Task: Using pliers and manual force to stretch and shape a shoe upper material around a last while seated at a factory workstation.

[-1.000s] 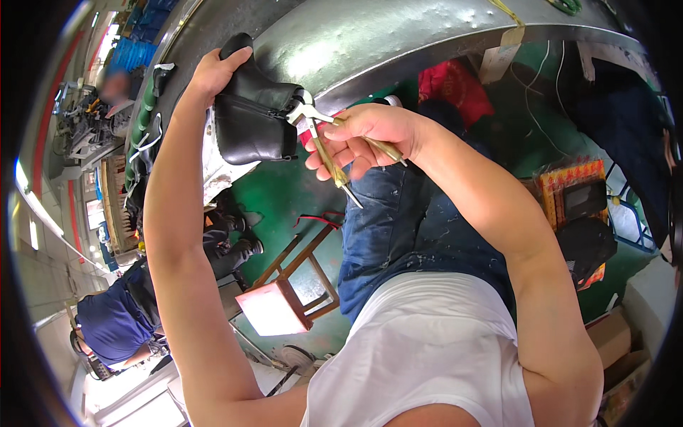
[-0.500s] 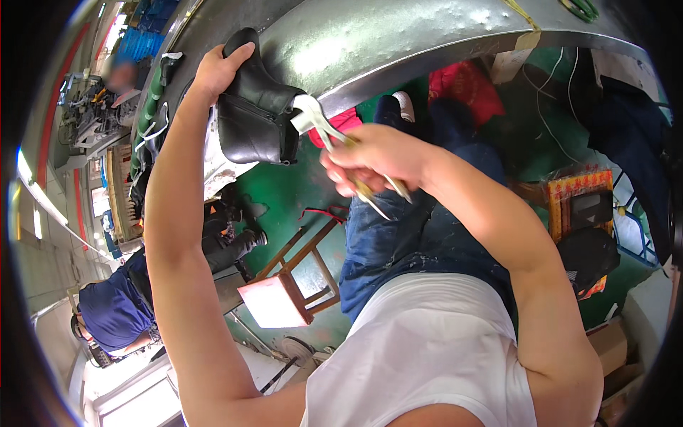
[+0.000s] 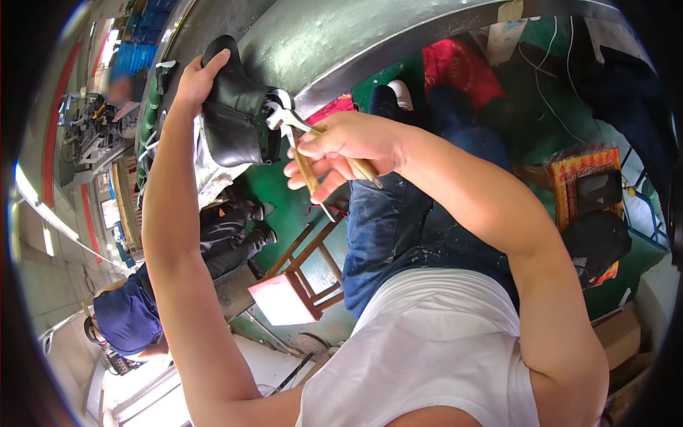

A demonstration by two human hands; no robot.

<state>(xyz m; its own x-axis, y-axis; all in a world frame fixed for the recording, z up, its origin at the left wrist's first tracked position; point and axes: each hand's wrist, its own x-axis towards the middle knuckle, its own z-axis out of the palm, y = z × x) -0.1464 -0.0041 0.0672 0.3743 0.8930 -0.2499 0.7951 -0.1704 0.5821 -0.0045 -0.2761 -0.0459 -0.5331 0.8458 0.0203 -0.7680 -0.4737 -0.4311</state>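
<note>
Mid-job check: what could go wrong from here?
1. The pincers' metal head sits at the black boot's edge, so it might scuff or nick it.
2. The left hand grips the boot's far end, so it could twist under a pull.
3. The right hand's fingers look loosely spread, so the pincers might slip.

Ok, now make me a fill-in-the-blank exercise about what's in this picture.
1. The left hand grips a boot whose colour is ____.
2. The right hand holds pincers by their ____.
3. The person's shirt is ____.
4. The floor is painted ____.

Missing words: black; handles; white; green.
</note>
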